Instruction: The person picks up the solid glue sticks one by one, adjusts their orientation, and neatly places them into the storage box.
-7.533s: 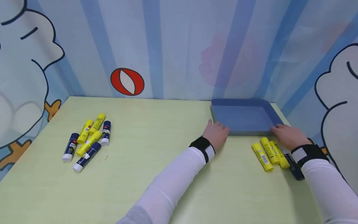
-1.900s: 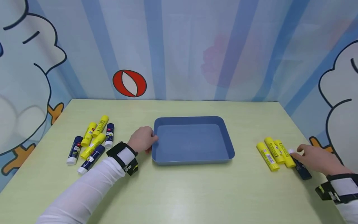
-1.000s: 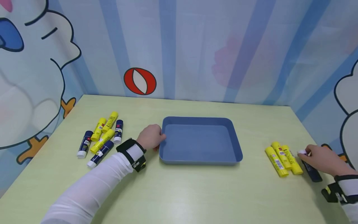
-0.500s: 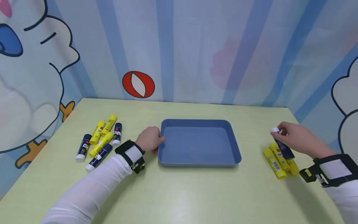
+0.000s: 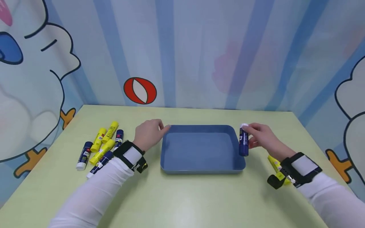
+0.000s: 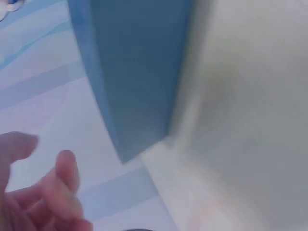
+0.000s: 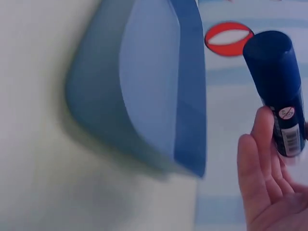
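Note:
In the head view, my right hand (image 5: 263, 137) pinches a navy glue stick (image 5: 243, 142) with a white end up, at the right rim of the blue tray (image 5: 199, 148). The right wrist view shows the same glue stick (image 7: 276, 72) between thumb and fingers, above the table and apart from the tray wall (image 7: 101, 91). My left hand (image 5: 149, 134) is by the tray's back left corner, thumb towards the rim. In the left wrist view, its loosely bent fingers (image 6: 62, 187) hold nothing and stand apart from the tray's side (image 6: 139, 72).
Yellow glue sticks (image 5: 98, 139) and navy glue sticks (image 5: 84, 155) lie in a group on the left of the table, partly behind the left wrist. More yellow glue sticks (image 5: 274, 163) lie at right, mostly hidden under the right wrist. A printed curtain (image 5: 196, 57) stands behind the table.
The tray has come from the back right to the middle. My right hand has picked up the navy glue stick from the right group and brought it left. My left hand has released the tray.

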A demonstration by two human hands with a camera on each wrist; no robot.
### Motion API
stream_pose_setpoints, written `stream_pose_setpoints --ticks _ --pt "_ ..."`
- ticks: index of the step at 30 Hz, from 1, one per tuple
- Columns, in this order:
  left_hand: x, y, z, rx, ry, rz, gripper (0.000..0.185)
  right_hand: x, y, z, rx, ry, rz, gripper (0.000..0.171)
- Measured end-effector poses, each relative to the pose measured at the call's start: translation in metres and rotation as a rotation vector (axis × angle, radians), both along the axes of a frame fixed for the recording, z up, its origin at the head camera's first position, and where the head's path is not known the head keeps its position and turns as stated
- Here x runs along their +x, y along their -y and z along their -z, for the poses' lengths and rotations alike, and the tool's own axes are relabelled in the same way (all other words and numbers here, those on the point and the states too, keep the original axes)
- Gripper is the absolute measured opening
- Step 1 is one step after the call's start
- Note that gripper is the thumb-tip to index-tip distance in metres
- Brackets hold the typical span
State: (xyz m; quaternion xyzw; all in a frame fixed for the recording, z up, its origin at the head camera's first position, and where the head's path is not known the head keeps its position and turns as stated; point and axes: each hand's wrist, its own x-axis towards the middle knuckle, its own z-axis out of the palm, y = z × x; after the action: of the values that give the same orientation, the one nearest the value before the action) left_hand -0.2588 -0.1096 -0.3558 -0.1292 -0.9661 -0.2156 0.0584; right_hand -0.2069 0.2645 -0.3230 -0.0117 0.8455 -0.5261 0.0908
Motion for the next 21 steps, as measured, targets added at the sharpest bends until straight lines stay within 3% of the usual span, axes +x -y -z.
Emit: stream_pose_setpoints --ticks 7,13,17,21 --pt "0.012 -0.020 -0.007 0.245 -0.072 0.119 0.028 0.003 0.037 0.010 -0.296 0.069 0.069 0.051" --pt "0.026 -0.038 -0.006 0.469 0.087 0.332 0.030 0.009 0.065 0.012 -0.479 0.096 0.089 0.055" --pt "0.032 -0.049 -0.009 0.476 0.173 0.426 0.038 0.011 0.077 0.012 -0.543 0.098 0.091 0.052" --pt "0.036 -0.057 -0.008 0.470 0.210 0.466 0.042 0.013 0.086 0.014 -0.588 0.107 0.096 0.051"
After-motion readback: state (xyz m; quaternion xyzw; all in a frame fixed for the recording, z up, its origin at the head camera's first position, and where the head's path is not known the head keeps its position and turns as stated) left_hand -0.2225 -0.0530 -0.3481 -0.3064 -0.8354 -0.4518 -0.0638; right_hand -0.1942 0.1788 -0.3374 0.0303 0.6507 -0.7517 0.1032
